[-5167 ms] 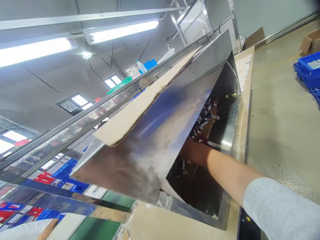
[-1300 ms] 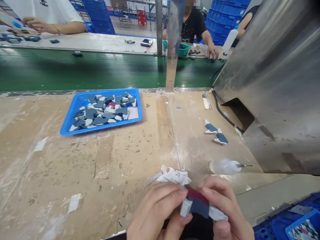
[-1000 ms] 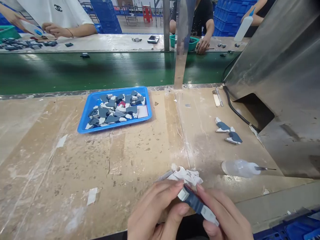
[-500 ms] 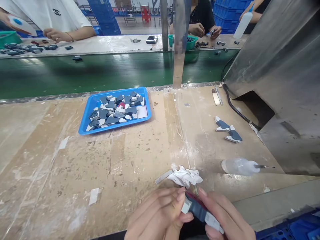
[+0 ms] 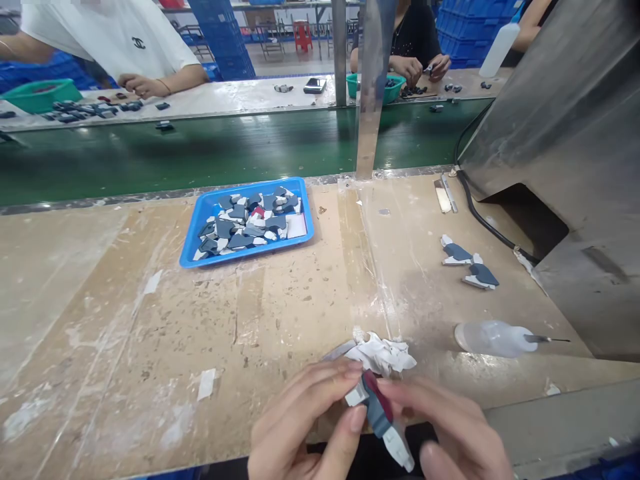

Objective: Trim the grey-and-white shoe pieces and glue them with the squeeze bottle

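Overall, the station was a scarred wooden workbench (image 5: pixel 125 320) backed by a green conveyor belt (image 5: pixel 175 150), with a large steel machine housing (image 5: pixel 565 153) standing at its right end. Across the belt, other people's hands worked at small parts; these were well apart from the wearer's own.

On the bench, a blue tray (image 5: pixel 200 230) held a heap of grey and white pieces. Two loose pieces (image 5: pixel 470 263) of the same kind lay near the housing, and a clear squeeze bottle (image 5: pixel 493 338) lay on its side with its needle tip pointing right. A crumpled white cloth (image 5: pixel 383 353) sat just beyond the hands.

At the near edge, the left hand (image 5: pixel 295 433) and right hand (image 5: pixel 450 433) together held a small part (image 5: pixel 377 413), dark grey with a red strip and white ends. Both hands were closed about it in a narrow pinch, left thumb and fingertips on its upper end, right fingers along its side. It was held just above the bench edge, tilted.

Risks, as judged: the part was gripped only at the fingertips over the bench edge, so a slip could drop it to the floor. The bottle, lying uncapped, could leak onto the bench. The cloth was close enough to snag.
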Demonstrator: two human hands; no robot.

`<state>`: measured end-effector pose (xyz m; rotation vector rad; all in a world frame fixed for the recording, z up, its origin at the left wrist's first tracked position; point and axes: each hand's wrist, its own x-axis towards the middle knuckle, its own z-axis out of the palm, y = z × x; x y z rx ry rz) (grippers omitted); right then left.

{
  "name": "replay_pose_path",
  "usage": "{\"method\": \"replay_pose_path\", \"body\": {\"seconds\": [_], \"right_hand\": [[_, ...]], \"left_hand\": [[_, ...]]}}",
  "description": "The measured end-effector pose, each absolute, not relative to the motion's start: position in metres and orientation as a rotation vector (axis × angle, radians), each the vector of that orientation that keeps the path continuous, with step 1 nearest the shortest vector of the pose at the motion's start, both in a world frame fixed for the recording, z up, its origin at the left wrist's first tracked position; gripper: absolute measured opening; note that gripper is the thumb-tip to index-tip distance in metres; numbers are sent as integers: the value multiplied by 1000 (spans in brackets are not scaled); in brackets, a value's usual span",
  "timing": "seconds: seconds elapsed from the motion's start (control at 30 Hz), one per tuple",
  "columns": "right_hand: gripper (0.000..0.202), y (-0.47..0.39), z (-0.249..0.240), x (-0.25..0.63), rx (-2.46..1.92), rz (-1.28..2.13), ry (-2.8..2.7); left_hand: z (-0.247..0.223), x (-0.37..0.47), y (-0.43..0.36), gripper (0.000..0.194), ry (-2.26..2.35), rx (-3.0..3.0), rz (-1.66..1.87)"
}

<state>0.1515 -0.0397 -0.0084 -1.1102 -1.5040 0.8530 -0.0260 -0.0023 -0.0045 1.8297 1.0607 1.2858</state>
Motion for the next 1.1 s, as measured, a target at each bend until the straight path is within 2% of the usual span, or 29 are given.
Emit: {"method": "replay_pose_path", "body": {"seconds": [0.07,0.1,0.2,0.4,0.63,1.1], "right_hand": [[14,-40,-9,148,-1220,1029,-1324],[13,-40,-9,146,-1268,1130,-1242],[21,-38,-10,146,-1316,1389,-1138],[22,-28,-5,157,-1399,1605,-1221],[19,-24,-9,152,-1536,1520,-1316],[17,-26,-2,151,-1521,1511,-1288]], "left_hand": [[-3,-27,-1,27,983,1878,1241],[-2,-28,0,26,936,1902,1219],[0,-28,3,27,876,1945,1156],[-3,-34,5,25,896,2084,962],[-20,-40,5,24,923,2147,895],[-24,-41,4,24,948,2072,871]]}}
